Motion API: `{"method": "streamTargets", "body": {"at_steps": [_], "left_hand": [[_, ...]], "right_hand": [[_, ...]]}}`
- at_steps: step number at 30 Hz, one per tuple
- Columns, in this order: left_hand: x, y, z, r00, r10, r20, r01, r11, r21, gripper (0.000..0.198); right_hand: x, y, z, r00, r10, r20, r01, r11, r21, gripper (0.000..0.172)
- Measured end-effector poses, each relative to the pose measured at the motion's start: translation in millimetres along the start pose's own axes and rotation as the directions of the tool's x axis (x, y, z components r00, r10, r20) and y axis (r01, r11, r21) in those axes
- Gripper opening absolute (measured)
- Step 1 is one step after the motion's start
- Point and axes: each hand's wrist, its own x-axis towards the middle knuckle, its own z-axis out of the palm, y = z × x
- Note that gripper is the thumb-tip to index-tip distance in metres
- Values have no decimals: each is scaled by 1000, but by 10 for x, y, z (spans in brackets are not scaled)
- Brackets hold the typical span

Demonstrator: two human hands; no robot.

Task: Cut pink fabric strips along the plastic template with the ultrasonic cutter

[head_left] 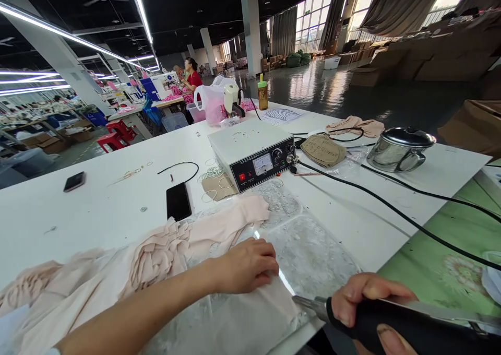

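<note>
So that the cloth (272,300) stays flat, perhaps, the left hand (250,263) rests on it by the table (121,209) edge, any pinch hidden; the right hand (368,297) grips a black tool (430,323).

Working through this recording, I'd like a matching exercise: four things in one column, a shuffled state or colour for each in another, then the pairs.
Column one:
1. left hand
2. right hand
3. mug
4. bottle

Column two:
A. gripping a black tool
B. amber, yellow-green top
C. resting on pale pink cloth
D. shiny silver

Pairs: 1-C; 2-A; 3-D; 4-B
</note>
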Motion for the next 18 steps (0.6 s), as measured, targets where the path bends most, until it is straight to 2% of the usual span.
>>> {"method": "streamTargets", "body": {"at_steps": [7,18], "left_hand": [[121,-67,-78,994,1,109,5,999,-54,16],[196,-86,-154,979,-14,203,32,996,-85,14]], "right_hand": [[-21,8,-15,1000,23,3,-23,1000,7,10],[-21,-11,-29,999,46,-12,-46,999,-5,10]]}}
